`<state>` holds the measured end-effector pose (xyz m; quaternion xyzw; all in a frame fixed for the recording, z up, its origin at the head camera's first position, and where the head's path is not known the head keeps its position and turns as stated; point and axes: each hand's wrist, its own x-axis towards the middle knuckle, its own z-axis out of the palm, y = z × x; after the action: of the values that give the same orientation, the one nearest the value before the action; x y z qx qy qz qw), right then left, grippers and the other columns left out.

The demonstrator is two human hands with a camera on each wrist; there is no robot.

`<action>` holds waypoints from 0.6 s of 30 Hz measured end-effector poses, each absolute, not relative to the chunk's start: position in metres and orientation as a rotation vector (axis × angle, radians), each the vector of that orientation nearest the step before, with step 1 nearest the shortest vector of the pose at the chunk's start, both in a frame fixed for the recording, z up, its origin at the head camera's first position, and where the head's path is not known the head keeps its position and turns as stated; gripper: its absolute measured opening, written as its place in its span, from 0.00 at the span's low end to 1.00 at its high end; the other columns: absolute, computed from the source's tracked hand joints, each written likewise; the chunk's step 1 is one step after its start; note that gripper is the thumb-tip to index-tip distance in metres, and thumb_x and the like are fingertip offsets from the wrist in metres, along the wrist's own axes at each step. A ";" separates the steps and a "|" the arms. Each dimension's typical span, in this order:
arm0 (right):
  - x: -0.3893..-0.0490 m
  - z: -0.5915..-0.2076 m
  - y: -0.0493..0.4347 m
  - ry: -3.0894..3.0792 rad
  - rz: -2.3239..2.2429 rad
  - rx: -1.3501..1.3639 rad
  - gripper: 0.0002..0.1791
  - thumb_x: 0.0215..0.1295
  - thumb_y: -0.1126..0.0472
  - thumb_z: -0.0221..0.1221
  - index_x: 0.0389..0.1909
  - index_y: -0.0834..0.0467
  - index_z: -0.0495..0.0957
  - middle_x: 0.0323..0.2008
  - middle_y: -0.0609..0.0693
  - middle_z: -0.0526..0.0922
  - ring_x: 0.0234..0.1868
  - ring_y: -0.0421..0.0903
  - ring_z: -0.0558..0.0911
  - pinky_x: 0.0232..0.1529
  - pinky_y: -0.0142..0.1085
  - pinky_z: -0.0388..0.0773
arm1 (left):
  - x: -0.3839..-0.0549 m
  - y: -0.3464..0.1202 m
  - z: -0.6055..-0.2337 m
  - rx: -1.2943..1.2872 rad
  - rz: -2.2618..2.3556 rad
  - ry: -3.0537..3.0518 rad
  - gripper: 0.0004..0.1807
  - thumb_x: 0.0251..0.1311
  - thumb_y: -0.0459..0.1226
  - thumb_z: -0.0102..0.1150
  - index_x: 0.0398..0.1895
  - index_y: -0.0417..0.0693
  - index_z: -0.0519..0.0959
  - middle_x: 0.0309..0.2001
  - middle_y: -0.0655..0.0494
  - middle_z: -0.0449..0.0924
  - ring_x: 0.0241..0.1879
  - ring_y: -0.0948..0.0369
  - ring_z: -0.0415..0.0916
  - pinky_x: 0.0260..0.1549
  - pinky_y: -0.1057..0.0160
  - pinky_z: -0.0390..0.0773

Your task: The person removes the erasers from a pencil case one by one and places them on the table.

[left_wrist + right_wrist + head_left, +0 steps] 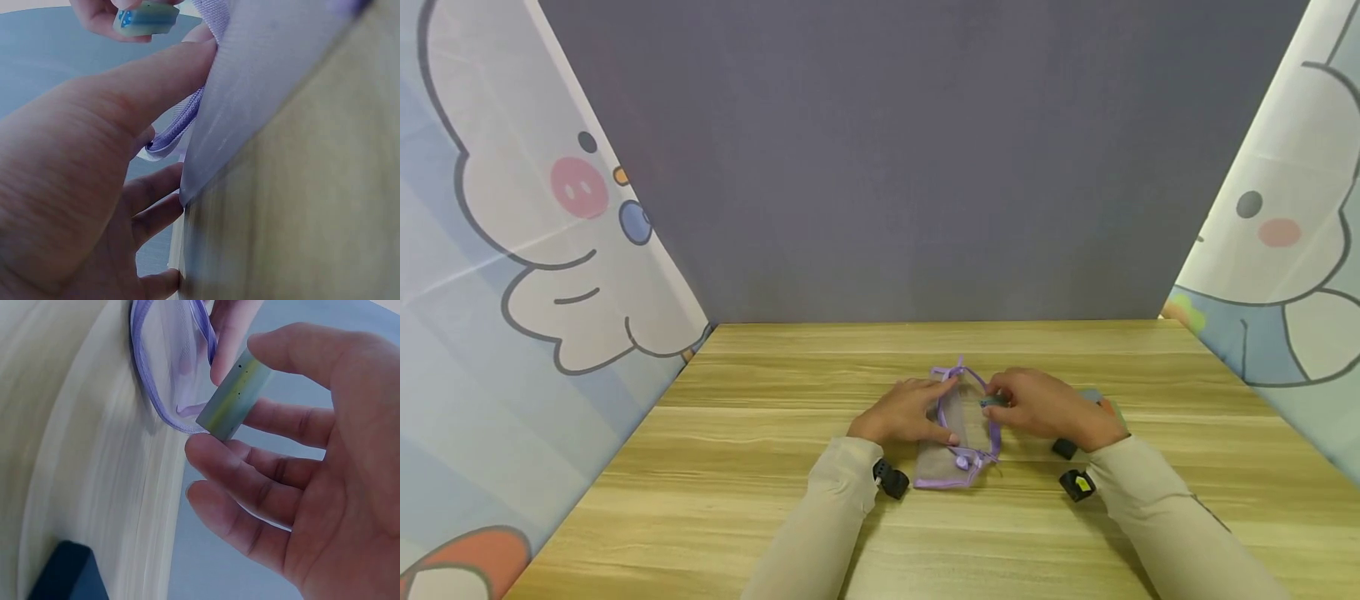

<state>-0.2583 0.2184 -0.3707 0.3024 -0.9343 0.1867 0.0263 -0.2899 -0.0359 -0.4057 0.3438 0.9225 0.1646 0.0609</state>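
Note:
A mesh zip pouch [938, 467] with purple edging lies on the table, its zipped mouth spread apart. My left hand [904, 412] rests on it, thumb and forefinger apart along the mouth's left edge. In the left wrist view, the thumb [156, 81] touches the mesh beside the purple zip [181, 122]. My right hand [1037, 404] pinches a small pale green block [236, 397] between thumb and fingers. Yellow striping and dark dots show on one face; the left wrist view shows blue patterning. The block is just over the pouch's mouth, at its right side.
Partly behind my right hand lie flat grey-green and orange items [1108, 407], too covered to name. A small black object [1064, 448] sits beside the right wrist. A grey panel [880, 167] rises at the table's back edge, with printed cloths on both sides.

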 end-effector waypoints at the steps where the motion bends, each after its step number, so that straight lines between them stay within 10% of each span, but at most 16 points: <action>1: -0.259 -0.370 0.219 -2.882 0.576 0.931 0.16 0.68 0.51 0.63 0.47 0.58 0.83 0.38 0.45 0.83 0.37 0.41 0.80 0.41 0.44 0.80 | -0.290 -0.036 -0.405 1.042 0.496 2.790 0.54 0.55 0.63 0.67 0.81 0.61 0.52 0.77 0.53 0.56 0.75 0.50 0.53 0.73 0.44 0.49; 18: -0.260 -0.364 0.228 -2.880 0.598 0.898 0.14 0.69 0.49 0.63 0.45 0.55 0.84 0.34 0.42 0.82 0.33 0.37 0.78 0.37 0.41 0.78 | -0.291 -0.036 -0.405 1.065 0.472 2.788 0.54 0.56 0.62 0.67 0.81 0.58 0.52 0.77 0.54 0.57 0.75 0.51 0.53 0.73 0.46 0.51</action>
<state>-0.2598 0.2284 -0.3637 0.2919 -0.9359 0.1945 0.0332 -0.2914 -0.0362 -0.4049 0.3520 0.9210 0.1561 0.0599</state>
